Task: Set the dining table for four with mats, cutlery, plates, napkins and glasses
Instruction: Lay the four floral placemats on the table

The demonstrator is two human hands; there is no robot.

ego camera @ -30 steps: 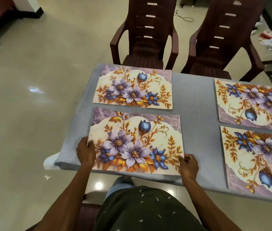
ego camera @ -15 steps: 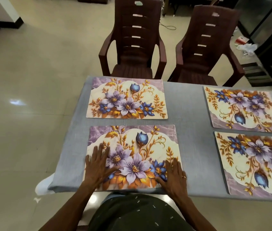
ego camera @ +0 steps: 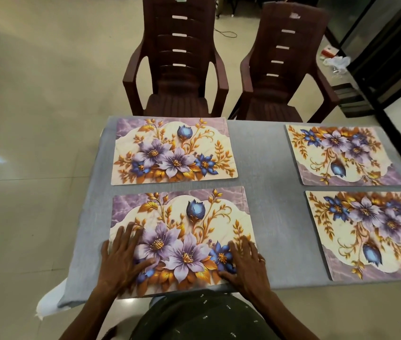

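The left hand [ego camera: 118, 263] lies flat, palm down, fingers straight and spread, pressing on the near-left part of the near floral mat [ego camera: 182, 239]; it grips nothing. The right hand [ego camera: 246, 266] lies the same way on the near-right part of that mat, fingers straight and a little apart, a ring on one finger, also holding nothing. Both thumbs point inward toward the printed purple flowers between the hands.

The near floral mat sits flat on the table [ego camera: 268, 192], which is covered in a grey-blue cloth, and its near edge runs along the table's near edge, right in front of the person's dark speckled shirt [ego camera: 204, 317].

Just beyond that mat, apart from it by a narrow strip of cloth, lies a second floral mat [ego camera: 173, 150] turned the same way, reaching almost to the table's far edge. To the right of the near floral mat, across a wide band of bare cloth, lies a third floral mat [ego camera: 368, 235], its print turned the opposite way with the purple band toward the person. Beyond the third one, diagonally away from the near floral mat, lies a fourth floral mat [ego camera: 341, 155], also turned that opposite way.

Past the table's far edge stand two dark brown plastic armchairs: one chair [ego camera: 177, 69] behind the second mat and another chair [ego camera: 283, 77] to its right. Pale glossy floor tiles [ego camera: 35, 119] surround the table on the left.
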